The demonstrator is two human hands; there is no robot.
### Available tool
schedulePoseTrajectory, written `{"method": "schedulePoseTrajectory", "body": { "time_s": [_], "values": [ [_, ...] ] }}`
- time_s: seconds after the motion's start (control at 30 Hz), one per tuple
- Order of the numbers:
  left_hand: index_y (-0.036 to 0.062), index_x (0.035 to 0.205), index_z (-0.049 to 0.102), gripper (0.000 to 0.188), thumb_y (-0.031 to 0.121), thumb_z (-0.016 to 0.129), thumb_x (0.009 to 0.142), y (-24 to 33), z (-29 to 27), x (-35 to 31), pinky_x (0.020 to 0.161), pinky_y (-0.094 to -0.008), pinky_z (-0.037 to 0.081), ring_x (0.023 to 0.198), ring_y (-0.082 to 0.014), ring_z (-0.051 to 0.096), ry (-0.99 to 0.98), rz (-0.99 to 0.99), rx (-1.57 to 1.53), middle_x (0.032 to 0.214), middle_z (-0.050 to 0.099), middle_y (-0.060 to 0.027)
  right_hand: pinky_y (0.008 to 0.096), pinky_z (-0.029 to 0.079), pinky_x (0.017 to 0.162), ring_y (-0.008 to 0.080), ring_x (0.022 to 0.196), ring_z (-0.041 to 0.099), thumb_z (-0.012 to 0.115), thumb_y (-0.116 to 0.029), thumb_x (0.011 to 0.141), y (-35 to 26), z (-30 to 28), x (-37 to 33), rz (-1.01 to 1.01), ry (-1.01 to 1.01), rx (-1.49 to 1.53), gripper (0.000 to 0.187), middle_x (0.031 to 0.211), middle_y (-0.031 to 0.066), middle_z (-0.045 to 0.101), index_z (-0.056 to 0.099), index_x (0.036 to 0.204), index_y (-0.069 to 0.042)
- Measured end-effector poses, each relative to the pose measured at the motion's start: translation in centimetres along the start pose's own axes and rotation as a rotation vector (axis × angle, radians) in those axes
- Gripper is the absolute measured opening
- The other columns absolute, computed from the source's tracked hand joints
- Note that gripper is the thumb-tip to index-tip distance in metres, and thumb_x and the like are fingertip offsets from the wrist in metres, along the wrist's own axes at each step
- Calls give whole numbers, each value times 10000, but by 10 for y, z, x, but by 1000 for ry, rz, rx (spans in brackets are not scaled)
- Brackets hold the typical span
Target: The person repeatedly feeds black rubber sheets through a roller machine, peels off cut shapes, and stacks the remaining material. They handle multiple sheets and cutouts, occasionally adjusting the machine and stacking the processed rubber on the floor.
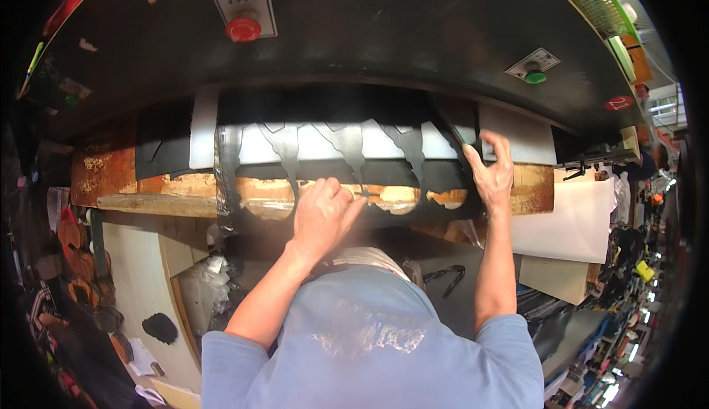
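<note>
A black sheet with cut-out openings (353,161) lies across a white board (255,147) and hangs over the front edge of the worn wooden bed. Narrow ragged strips are left between its openings. My left hand (323,211) is closed at the sheet's near edge, fingers bent and thumb pointing right, pinching the black material. At the sheet's right end my right hand (493,169) has thumb and fingers curled round a dark raised edge that looks like part of the same sheet. The fingertips there are partly hidden.
Above the bed hangs a dark machine head with a red button (243,30) and a green button (535,76). The brown wooden bed (159,191) runs left and right. White sheets (569,220) stand at right; a pale panel (136,276) and clear plastic (210,287) are at left.
</note>
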State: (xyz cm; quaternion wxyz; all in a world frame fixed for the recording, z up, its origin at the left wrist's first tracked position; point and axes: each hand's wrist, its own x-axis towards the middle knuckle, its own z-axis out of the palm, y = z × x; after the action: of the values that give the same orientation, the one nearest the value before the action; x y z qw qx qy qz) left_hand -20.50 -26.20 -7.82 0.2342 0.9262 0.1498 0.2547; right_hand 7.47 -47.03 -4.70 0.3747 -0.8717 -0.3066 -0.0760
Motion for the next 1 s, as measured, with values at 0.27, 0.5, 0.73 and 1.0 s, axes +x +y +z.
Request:
{"method": "schedulePoseTrajectory", "body": {
  "time_s": [0.27,0.5,0.73,1.0],
  "values": [
    [27,942,740,130,38,828,847,28,-18,-69,725,-414,545,826,-316,672,81,-56,-422,896,689,-110,479,403,1229,435,1491,449,920,-291,741,12,25,-4,-9,-211,-64,827,1643,277,412,626,1485,-81],
    [-25,1410,613,479,84,733,960,-50,-77,-33,1212,-530,393,1459,-471,477,291,-397,141,1548,535,-269,393,416,1221,285,1464,520,852,-46,822,33,-2,-12,181,-303,681,791,1602,187,522,546,1550,9],
    [-71,1547,494,615,194,709,1035,-78,-108,-16,1186,-422,426,1393,-325,572,220,-829,-320,1507,574,-286,379,429,1195,266,1399,569,867,-99,889,59,-17,-19,359,33,471,706,1558,186,562,570,1521,8],
    [-72,1365,609,456,240,713,1049,-127,-138,1,814,-262,607,895,-151,730,-62,-1086,-1030,1120,752,-121,386,592,914,304,1081,718,865,-88,860,-84,62,-22,-241,-268,235,385,1178,161,745,739,1213,-6]
  ]
}}
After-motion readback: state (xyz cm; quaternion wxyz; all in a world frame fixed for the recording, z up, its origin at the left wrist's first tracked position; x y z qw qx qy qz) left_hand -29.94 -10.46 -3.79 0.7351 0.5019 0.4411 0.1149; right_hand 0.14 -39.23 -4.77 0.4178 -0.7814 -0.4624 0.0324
